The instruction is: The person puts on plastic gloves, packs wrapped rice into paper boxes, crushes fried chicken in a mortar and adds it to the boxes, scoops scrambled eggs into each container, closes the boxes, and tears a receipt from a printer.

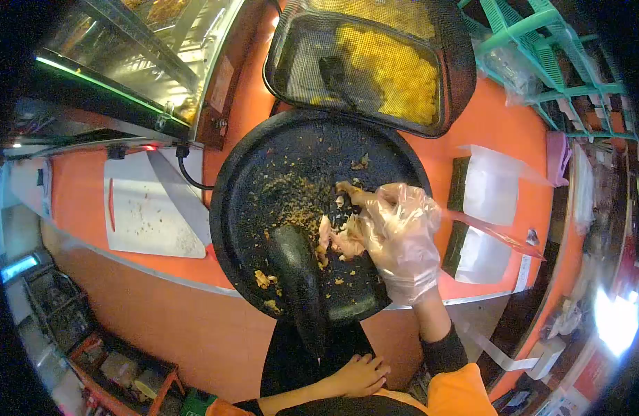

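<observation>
My right hand (402,243), in a clear plastic glove, is over the right side of a wide black stone mortar (229,149). Its fingers are closed on torn pieces of cooked meat, perhaps chicken (346,239); the glove partly hides them. To the left of the meat, a thick black pestle (295,270) lies in the mortar, its narrow end over the near rim. Brown crumbs (288,197) and small scraps are scattered about the stone. Bare and empty, my left hand (361,376) rests against my front below the mortar, fingers stretched out.
Behind the mortar stands a mesh-covered black container (444,104) of yellow food. A knife (177,197) lies on a white cutting board (135,229) at left, below a lit glass case (135,59). At right are white sheets (486,215) and a teal rack (534,31).
</observation>
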The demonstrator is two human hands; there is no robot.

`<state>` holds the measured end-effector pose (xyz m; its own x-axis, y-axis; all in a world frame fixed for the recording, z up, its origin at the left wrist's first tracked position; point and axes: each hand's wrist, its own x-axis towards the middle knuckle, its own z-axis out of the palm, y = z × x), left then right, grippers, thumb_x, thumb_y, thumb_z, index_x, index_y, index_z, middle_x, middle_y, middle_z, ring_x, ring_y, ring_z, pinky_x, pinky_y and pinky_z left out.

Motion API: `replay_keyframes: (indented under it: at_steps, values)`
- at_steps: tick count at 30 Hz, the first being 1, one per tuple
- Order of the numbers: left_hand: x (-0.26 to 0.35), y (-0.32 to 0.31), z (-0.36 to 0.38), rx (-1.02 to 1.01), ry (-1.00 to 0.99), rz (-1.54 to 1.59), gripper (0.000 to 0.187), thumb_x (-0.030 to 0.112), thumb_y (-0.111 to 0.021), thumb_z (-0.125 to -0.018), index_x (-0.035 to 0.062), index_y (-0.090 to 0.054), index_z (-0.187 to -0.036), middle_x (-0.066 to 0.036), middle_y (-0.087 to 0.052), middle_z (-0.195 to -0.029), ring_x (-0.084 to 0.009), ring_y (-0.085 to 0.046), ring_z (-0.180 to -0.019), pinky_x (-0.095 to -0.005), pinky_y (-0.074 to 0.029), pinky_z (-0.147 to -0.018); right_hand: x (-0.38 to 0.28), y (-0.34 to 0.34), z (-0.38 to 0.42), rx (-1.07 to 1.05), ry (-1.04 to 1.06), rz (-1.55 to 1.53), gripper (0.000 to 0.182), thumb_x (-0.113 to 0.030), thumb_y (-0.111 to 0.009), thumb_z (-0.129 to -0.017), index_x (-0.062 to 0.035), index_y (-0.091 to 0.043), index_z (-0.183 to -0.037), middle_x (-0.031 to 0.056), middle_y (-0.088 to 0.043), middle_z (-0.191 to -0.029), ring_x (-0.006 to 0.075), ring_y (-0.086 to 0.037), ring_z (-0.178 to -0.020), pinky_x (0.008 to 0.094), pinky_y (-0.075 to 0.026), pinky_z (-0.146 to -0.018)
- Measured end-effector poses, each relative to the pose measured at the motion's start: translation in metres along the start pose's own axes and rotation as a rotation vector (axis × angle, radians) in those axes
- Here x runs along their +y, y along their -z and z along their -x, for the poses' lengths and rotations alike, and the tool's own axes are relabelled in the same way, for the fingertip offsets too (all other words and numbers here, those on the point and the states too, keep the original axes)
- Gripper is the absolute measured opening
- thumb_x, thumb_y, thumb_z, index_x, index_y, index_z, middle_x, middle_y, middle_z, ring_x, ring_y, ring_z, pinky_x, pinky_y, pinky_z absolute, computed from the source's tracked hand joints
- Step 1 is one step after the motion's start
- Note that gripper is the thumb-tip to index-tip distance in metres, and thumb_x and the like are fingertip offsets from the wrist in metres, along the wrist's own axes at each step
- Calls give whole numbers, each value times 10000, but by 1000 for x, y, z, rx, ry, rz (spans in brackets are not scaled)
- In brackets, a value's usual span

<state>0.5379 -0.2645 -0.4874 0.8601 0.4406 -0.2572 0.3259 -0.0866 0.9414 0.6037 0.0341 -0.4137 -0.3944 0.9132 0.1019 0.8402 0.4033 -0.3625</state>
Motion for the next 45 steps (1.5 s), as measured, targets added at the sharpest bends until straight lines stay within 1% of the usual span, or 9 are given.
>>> replay_keyframes:
  at_steps: [10, 17, 20, 23, 30, 33, 36, 39, 45]
  values:
    - [-2, -9, 1, 100, -35, -61, 340, 309, -469, -938, 71, -544, -1168, -182, -520, -1137, -376, -564, -959, -527, -477, -725, 4, -27, -24, -85, 206, 117, 123, -200, -638, -725, -110, -592, -796, 85, -596, -800, 257, -587, -831, 403, -429, -725]
    - [-2, -5, 0, 48, -18, -91, 404, 344, -452, -948, 61, -502, -1233, -229, -506, -1212, -404, -577, -970, -532, -508, -763, 10, -27, -16, -63, 227, 195, 170, -193, -664, -730, -98, -618, -863, 76, -639, -823, 263, -607, -819, 405, -435, -763]
    - [-5, -8, 1, 70, -20, -88, 418, 359, -435, -955, 65, -501, -1245, -228, -507, -1211, -403, -577, -957, -546, -496, -772, -2, 4, -14, 196, -72, -351, 108, -135, -736, -730, -106, -692, -825, 75, -686, -829, 268, -636, -785, 398, -471, -772]
    - [-6, -13, 0, 110, -30, -108, 373, 335, -478, -930, 75, -580, -1177, -200, -534, -1208, -377, -577, -944, -513, -488, -714, -42, 59, -4, 174, -345, -1134, 150, -126, -710, -698, -17, -610, -669, 100, -630, -678, 183, -563, -611, 303, -447, -586]
    - [-12, -16, -1, -75, -57, 257, 513, 379, -449, -974, -25, -571, -1266, -365, -386, -1371, -585, -395, -1196, -678, -330, -961, -62, 88, 16, -59, 102, -1745, 110, -97, -711, -717, -46, -622, -758, 101, -637, -691, 223, -593, -650, 325, -452, -570]
    - [-3, -13, 6, 166, -42, 166, 455, 360, -482, -940, 18, -617, -1207, -282, -506, -1275, -509, -470, -1117, -624, -378, -912, -60, 91, 18, -113, 125, -1721, 104, -75, -704, -730, -59, -639, -810, 97, -653, -727, 241, -622, -712, 341, -464, -600]
    - [-4, 9, 1, -154, 53, 403, 532, 381, -346, -998, 23, -472, -1371, -321, -277, -1475, -581, -274, -1300, -660, -231, -1069, -53, 87, 19, -87, 66, -1539, 127, -54, -697, -744, -72, -656, -862, 93, -668, -762, 259, -652, -773, 357, -477, -631]
    - [-1, 4, -2, -18, -25, -60, 450, 364, -463, -933, 49, -546, -1244, -220, -532, -1199, -399, -585, -926, -539, -489, -769, -25, 53, 12, -79, -21, -436, 203, -64, -680, -775, -110, -677, -973, 75, -695, -896, 270, -665, -958, 406, -487, -780]
    - [-4, -14, -4, 31, -19, -96, 439, 370, -457, -936, 67, -548, -1241, -207, -531, -1208, -380, -582, -971, -530, -492, -774, -17, -23, 22, -188, 204, -124, 349, -230, -695, -734, -154, -628, -1068, 42, -573, -1270, 257, -495, -1237, 488, -321, -982]
